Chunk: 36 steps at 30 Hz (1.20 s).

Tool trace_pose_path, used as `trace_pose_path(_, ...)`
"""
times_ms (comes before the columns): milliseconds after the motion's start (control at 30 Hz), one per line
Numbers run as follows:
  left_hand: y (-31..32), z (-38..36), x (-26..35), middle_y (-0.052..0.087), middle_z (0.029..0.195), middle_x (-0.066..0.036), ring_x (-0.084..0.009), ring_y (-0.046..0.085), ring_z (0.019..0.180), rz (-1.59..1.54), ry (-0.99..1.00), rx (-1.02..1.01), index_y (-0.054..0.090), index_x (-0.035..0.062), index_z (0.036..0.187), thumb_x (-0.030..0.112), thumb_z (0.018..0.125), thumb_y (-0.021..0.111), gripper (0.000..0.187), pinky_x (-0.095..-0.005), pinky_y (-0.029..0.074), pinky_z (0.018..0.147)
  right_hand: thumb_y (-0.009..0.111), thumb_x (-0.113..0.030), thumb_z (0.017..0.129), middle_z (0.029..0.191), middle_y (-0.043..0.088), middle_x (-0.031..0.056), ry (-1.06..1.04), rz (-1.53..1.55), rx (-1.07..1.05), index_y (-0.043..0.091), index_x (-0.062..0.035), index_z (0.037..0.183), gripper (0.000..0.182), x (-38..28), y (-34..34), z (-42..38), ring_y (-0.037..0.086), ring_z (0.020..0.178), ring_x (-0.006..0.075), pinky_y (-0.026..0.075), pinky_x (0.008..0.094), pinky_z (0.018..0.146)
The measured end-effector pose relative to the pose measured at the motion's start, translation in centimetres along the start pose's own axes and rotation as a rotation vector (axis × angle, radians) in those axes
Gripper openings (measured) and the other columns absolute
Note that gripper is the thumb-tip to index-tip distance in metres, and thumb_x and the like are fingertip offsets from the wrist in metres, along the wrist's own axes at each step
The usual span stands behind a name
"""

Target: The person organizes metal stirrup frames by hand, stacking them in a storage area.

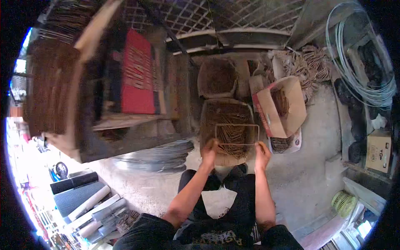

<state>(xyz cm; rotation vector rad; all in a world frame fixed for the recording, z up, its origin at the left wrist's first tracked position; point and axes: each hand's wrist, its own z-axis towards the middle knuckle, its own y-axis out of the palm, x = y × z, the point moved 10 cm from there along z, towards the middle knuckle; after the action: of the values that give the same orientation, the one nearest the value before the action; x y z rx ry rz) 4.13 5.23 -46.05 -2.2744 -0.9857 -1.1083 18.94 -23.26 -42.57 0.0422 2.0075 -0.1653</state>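
Pinching the frame (236, 144) at its near left and right corners, the left hand (210, 151) and right hand (261, 156) hold it over the box (225, 160) of bent wires (231, 135), a wide-set grip that presumably keeps the thin rectangle from twisting.

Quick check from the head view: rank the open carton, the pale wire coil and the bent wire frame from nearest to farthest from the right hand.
1. Bent wire frame: nearest, held in the right hand at its near right corner.
2. Open carton: just ahead and to the right.
3. Pale wire coil: farthest, over by the right edge.
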Motion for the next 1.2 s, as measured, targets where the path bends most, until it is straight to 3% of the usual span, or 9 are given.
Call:
trace_pose_path(200, 1.0, -15.3, 19.9, 0.071, 0.11, -0.001, -0.0108, 0.062, 0.101, 0.049, 0.058, -0.132, 0.07, -0.0024, 0.121, 0.019, 0.104, 0.069, 0.027, -0.0291, 0.05, 0.093, 0.081, -0.007, 0.092, 0.104, 0.075, 0.0068, -0.04, 0.138, 0.03, 0.075, 0.004, 0.112, 0.024, -15.5, -5.1, -7.5, 0.067, 0.097, 0.0137, 0.053, 0.0269, 0.089)
trace_pose_path(300, 0.0, -18.8, 24.5, 0.07, 0.108, -0.001, -0.0088, 0.061, 0.1, -0.024, 0.079, -0.163, 0.068, -0.0032, 0.122, 0.016, 0.104, 0.068, 0.026, -0.0259, 0.05, 0.09, 0.081, -0.007, 0.092, 0.105, 0.074, 0.0056, -0.007, 0.223, -0.055, 0.075, 0.0034, 0.113, 0.024, -20.4, -5.2, -9.0, 0.067, 0.096, 0.0127, 0.053, 0.0264, 0.088)
trace_pose_path(333, -0.5, -19.8, 27.3, 0.068, 0.102, 0.001, -0.0066, 0.058, 0.092, -0.045, 0.193, -0.162, 0.069, -0.0015, 0.123, 0.017, 0.105, 0.068, 0.026, -0.0242, 0.047, 0.08, 0.081, -0.007, 0.092, 0.105, 0.074, 0.0056, -0.021, 0.228, -0.067, 0.075, 0.0034, 0.113, 0.024, -22.7, -4.5, -9.7, 0.067, 0.096, 0.0127, 0.053, 0.0264, 0.088)
trace_pose_path(400, -2.0, -22.5, 30.5, 0.066, 0.098, 0.003, -0.004, 0.054, 0.086, -0.115, 0.341, -0.167, 0.069, -0.0009, 0.121, 0.017, 0.105, 0.067, 0.024, -0.0225, 0.044, 0.072, 0.079, -0.006, 0.092, 0.088, 0.068, -0.0045, -0.135, 0.227, -0.107, 0.077, -0.0047, 0.111, 0.02, -27.1, -3.9, -11.8, 0.047, 0.064, 0.0014, 0.034, 0.0195, 0.052)
trace_pose_path(667, -12.7, -29.5, 37.8, 0.07, 0.108, -0.001, -0.0094, 0.061, 0.1, -0.258, 0.43, 0.031, 0.069, -0.0034, 0.123, 0.012, 0.103, 0.069, 0.026, -0.0266, 0.048, 0.091, 0.076, -0.006, 0.094, 0.099, 0.073, -0.0023, -0.125, 0.099, -0.454, 0.073, -0.0031, 0.126, 0.032, -36.7, 3.8, -21.6, 0.056, 0.077, 0.0031, 0.041, 0.0217, 0.064)
trace_pose_path(867, -23.0, -31.1, 41.8, 0.069, 0.104, -0.002, -0.0078, 0.06, 0.093, -0.257, 0.602, 0.187, 0.071, -0.0034, 0.119, 0.01, 0.103, 0.069, 0.021, -0.0253, 0.051, 0.082, 0.074, -0.017, 0.1, 0.106, 0.075, 0.0037, -0.295, -0.003, -0.664, 0.074, -0.0006, 0.125, 0.029, -40.7, 11.4, -29.5, 0.063, 0.087, 0.007, 0.048, 0.0248, 0.076)
trace_pose_path(1000, -30.4, -31.3, 45.9, 0.067, 0.103, -0.001, -0.0086, 0.06, 0.093, -0.187, 0.683, 0.232, 0.069, -0.0034, 0.118, 0.009, 0.103, 0.067, 0.02, -0.0251, 0.049, 0.084, 0.074, -0.011, 0.099, 0.106, 0.074, 0.005, -0.364, -0.019, -0.707, 0.072, 0.002, 0.119, 0.024, -42.3, 17.0, -34.9, 0.066, 0.092, 0.0095, 0.052, 0.0259, 0.086)
trace_pose_path(1100, -36.4, -30.2, 49.1, 0.067, 0.104, -0.001, -0.0095, 0.06, 0.095, -0.104, 0.702, 0.228, 0.068, -0.0034, 0.118, 0.008, 0.104, 0.066, 0.019, -0.0252, 0.048, 0.088, 0.072, -0.008, 0.099, 0.104, 0.073, 0.0053, -0.421, 0.058, -0.681, 0.069, 0.0019, 0.122, 0.025, -42.7, 21.9, -39.1, 0.067, 0.093, 0.011, 0.052, 0.0258, 0.085)
trace_pose_path(1200, -42.4, -28.9, 53.8, 0.062, 0.096, 0.0, -0.0075, 0.056, 0.086, -0.096, 0.851, 0.249, 0.07, -0.0022, 0.113, 0.011, 0.103, 0.068, 0.017, -0.0238, 0.046, 0.075, 0.07, -0.004, 0.1, 0.101, 0.071, 0.0073, -0.536, 0.113, -0.618, 0.06, 0.0009, 0.122, 0.025, -42.8, 27.3, -43.8, 0.065, 0.091, 0.0114, 0.051, 0.0254, 0.079)
